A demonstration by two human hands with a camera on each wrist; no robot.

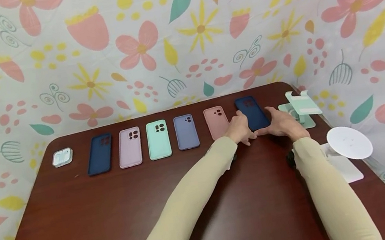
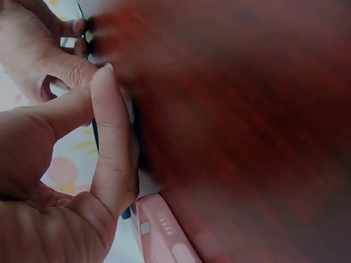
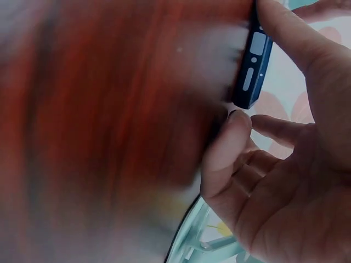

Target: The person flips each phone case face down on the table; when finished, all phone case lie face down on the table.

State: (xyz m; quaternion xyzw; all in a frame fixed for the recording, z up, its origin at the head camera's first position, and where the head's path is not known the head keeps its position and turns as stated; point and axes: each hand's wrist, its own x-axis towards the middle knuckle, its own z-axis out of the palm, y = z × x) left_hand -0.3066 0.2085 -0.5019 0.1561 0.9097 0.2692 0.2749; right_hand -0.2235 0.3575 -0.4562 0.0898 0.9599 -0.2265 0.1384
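Six phone cases (image 1: 252, 112) lie on the table (image 1: 205, 195) between a small box (image 1: 62, 157) and two stands (image 1: 349, 143).

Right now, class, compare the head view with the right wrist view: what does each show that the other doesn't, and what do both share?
Only the head view shows, among other things, the white box, the lilac case, the pink case and the white stand.

Only the right wrist view shows the cut-outs in one end of the rightmost case.

Both show that case, the right hand, part of the left hand, the mint stand and the table.
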